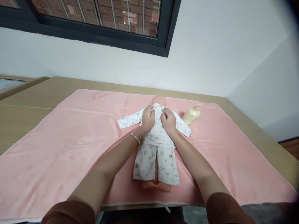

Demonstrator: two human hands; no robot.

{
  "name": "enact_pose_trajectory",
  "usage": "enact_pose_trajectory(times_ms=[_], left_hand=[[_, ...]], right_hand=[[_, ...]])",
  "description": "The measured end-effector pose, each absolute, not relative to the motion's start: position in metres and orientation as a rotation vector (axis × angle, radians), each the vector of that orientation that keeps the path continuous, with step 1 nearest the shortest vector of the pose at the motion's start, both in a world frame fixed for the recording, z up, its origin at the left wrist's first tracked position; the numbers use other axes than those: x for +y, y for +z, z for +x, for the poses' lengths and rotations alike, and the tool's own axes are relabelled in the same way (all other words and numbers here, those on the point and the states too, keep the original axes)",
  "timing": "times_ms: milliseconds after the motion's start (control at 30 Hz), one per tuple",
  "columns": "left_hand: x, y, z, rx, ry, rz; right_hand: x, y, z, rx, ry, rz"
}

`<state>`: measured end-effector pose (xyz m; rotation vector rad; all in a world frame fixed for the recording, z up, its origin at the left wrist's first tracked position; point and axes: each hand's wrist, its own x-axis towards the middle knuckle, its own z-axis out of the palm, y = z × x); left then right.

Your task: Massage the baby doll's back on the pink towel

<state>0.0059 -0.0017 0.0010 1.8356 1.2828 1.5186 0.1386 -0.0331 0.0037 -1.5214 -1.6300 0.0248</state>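
A baby doll (159,100) in a white printed pyjama top (153,136) and matching trousers (145,160) lies stretched out, its head toward the wall. No face shows on its head, and its bare feet stick out of the trouser legs. My left hand (148,118) rests on the upper left of the top, fingers laid over the cloth near the shoulder. On the opposite shoulder lies my right hand (168,120), also with its fingers on the fabric. Neither hand grips anything visible. Beside the doll's right-side sleeve, a pale yellow pump bottle (192,115) lies tilted.
A pink blanket (70,146) with a white edge covers much of the wooden table (30,115). Behind the table rises a white wall (198,56) with a dark-framed window (105,34). The table's front edge is close to me.
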Motion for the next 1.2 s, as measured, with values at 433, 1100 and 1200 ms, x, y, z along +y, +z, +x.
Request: enact_pose_trajectory(times_ms=[433, 1100, 1200], left_hand=[[0.010, 0.002, 0.002, 1.294, 1.222, 2.162], [0.014, 0.005, 0.001, 1.416, 1.029, 2.339], [0.015, 0.006, 0.000, 1.387, 1.009, 2.360]], right_hand=[[-0.023, 0.015, 0.151, -1.832, -0.078, -1.673], [-0.011, 0.011, 0.161, -1.985, -0.008, -1.620], [-0.010, 0.010, 0.161, -2.009, -0.058, -1.598]])
